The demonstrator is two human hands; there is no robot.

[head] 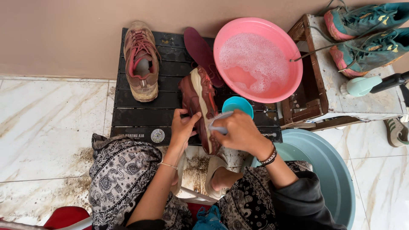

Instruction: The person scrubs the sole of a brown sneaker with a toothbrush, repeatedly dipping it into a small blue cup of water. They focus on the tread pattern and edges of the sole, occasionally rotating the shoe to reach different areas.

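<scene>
Left hand (184, 124) grips the side of a dark red shoe (200, 100), fingers wrapped on the upper, tipping it onto its edge so the pale sole faces the right hand. Right hand (238, 132) is closed around a pale blue brush (219, 123), its head pressed to the sole rim. Shoe rests on a black slatted table (140, 115) just ahead of both hands

Beyond the right hand: small teal cup (238, 104), then a pink basin (255, 55) of suds. Beyond the left hand: a muddy matching shoe (141, 61) upright; a maroon insole (200, 51) lies between it and the basin. Far right of the right hand, a wooden crate (324, 85) carries two teal shoes (366, 34)

Judgement: shoe likely wet, slippery at the sole, soft in the upper, stiff along the midsole; best gripped at heel and midsole, not the fabric
</scene>
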